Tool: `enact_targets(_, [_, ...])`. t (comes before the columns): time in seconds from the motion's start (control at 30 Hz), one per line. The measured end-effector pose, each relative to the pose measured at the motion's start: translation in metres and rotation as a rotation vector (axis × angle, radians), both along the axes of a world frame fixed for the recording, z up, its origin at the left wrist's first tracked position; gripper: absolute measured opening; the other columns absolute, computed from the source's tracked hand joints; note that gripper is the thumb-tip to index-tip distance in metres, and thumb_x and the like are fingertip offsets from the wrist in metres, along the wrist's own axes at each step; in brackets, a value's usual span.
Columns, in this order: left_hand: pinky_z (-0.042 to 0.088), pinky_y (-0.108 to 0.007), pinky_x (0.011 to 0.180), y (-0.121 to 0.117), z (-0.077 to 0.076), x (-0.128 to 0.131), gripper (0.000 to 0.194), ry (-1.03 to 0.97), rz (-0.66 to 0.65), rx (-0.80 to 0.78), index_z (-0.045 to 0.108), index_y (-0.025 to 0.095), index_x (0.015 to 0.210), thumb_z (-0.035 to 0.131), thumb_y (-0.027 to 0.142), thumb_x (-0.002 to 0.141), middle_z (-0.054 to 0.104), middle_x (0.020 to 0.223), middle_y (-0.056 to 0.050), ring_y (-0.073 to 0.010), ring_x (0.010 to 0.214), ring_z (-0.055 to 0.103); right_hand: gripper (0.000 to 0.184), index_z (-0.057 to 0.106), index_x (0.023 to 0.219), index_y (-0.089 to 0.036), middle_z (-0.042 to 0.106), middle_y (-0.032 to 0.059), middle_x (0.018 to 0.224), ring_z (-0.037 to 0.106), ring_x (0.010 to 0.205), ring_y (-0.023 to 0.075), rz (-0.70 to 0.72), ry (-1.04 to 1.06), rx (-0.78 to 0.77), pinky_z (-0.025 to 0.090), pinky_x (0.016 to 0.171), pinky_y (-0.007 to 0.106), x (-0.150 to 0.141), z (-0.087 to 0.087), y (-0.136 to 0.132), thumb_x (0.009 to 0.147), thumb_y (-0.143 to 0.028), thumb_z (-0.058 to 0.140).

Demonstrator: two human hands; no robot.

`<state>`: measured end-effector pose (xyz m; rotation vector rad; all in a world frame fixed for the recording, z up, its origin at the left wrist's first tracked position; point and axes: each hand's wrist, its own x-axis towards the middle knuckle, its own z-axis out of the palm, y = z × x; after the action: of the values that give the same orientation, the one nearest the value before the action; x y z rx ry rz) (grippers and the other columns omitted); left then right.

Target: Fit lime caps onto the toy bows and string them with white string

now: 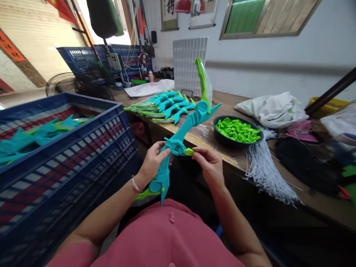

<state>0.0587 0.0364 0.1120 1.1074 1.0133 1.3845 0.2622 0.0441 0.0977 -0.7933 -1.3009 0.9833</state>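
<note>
While a teal plastic toy bow [178, 144] stood tilted between the person's two hands, the left hand [152, 161] gripped it around its middle, fingers wrapped on the handle, and the right hand [209, 163] pinched a small green piece [189, 151] against the bow's right side, at the handle. The bow's upper tip pointed toward the counter [222, 148], its lower tip hung just above the person's pink shirt [167, 237]. Beyond the bow, on the counter, a dark round bowl [219, 138] held a heap of bright green pieces, and a pile of finished teal-and-green bows [162, 107] lay farther back to the bow's left. A bundle of pale grey strings [264, 170] spilled over the counter edge to the bow's right, beside the bowl. A white bag [274, 107] lay behind the bowl. A white slatted tray [189, 63] stood upright behind the pile, with a clear bag of green parts [204, 79] leaning at it. Left of the bow, a blue crate [83, 163] held what appeared to be more teal parts, though they were partly hidden by its wall.
</note>
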Motion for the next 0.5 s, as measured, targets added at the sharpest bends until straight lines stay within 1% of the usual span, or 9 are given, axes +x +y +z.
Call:
enact_targets(0.1, [0.053, -0.025, 0.055, -0.014, -0.001, 0.001, 0.048, 0.084, 0.029, 0.021, 0.062, 0.014, 0.12, 0.077, 0.039, 0.082, 0.067, 0.075, 0.0, -0.0141, 0.06, 0.063, 0.015, 0.074, 0.095, -0.025, 0.072, 0.0004, 0.086, 0.066, 0.071, 0.0155, -0.013, 0.011, 0.009, 0.06, 0.071, 0.032, -0.026, 0.001, -0.015, 0.085, -0.036, 0.077])
enact_targets(0.17, [0.051, -0.024, 0.056, -0.022, -0.001, 0.001, 0.042, 0.15, 0.059, 0.053, 0.064, 0.014, 0.117, 0.074, 0.038, 0.084, 0.067, 0.073, 0.0, -0.0138, 0.06, 0.061, 0.012, 0.074, 0.095, -0.025, 0.07, 0.0009, 0.091, 0.065, 0.072, 0.0149, -0.032, 0.013, 0.052, 0.059, 0.069, 0.032, -0.037, 0.001, -0.019, 0.087, -0.034, 0.076])
enact_targets(0.27, [0.049, -0.025, 0.057, -0.028, -0.001, -0.001, 0.033, 0.234, 0.1, 0.096, 0.065, 0.014, 0.107, 0.072, 0.038, 0.085, 0.067, 0.071, 0.0, -0.0143, 0.06, 0.061, 0.007, 0.075, 0.095, -0.027, 0.066, 0.0021, 0.098, 0.064, 0.072, 0.0142, -0.042, -0.052, 0.148, 0.057, 0.065, 0.031, -0.045, 0.0, -0.021, 0.089, -0.031, 0.075])
enact_targets(0.33, [0.049, -0.025, 0.058, -0.028, -0.002, -0.003, 0.028, 0.277, 0.103, 0.126, 0.065, 0.015, 0.101, 0.071, 0.038, 0.086, 0.067, 0.069, 0.0, -0.0145, 0.059, 0.061, 0.007, 0.075, 0.098, -0.028, 0.065, 0.0025, 0.097, 0.063, 0.071, 0.0145, -0.06, -0.124, 0.191, 0.055, 0.062, 0.031, -0.046, 0.0, -0.02, 0.091, -0.029, 0.073])
enact_targets(0.4, [0.048, -0.025, 0.059, -0.024, -0.003, -0.004, 0.024, 0.312, 0.101, 0.154, 0.064, 0.016, 0.097, 0.069, 0.038, 0.088, 0.066, 0.068, 0.001, -0.0144, 0.059, 0.06, 0.008, 0.075, 0.1, -0.03, 0.064, 0.003, 0.095, 0.063, 0.073, 0.0165, -0.105, -0.212, 0.222, 0.055, 0.064, 0.033, -0.046, 0.001, -0.018, 0.093, -0.029, 0.07])
enact_targets(0.5, [0.046, -0.025, 0.058, -0.016, -0.006, -0.004, 0.023, 0.355, 0.108, 0.17, 0.062, 0.017, 0.093, 0.069, 0.039, 0.089, 0.065, 0.066, 0.002, -0.014, 0.058, 0.059, 0.008, 0.075, 0.098, -0.032, 0.063, 0.0048, 0.097, 0.064, 0.086, 0.0216, -0.21, -0.346, 0.271, 0.057, 0.074, 0.039, -0.046, 0.004, -0.012, 0.094, -0.029, 0.068])
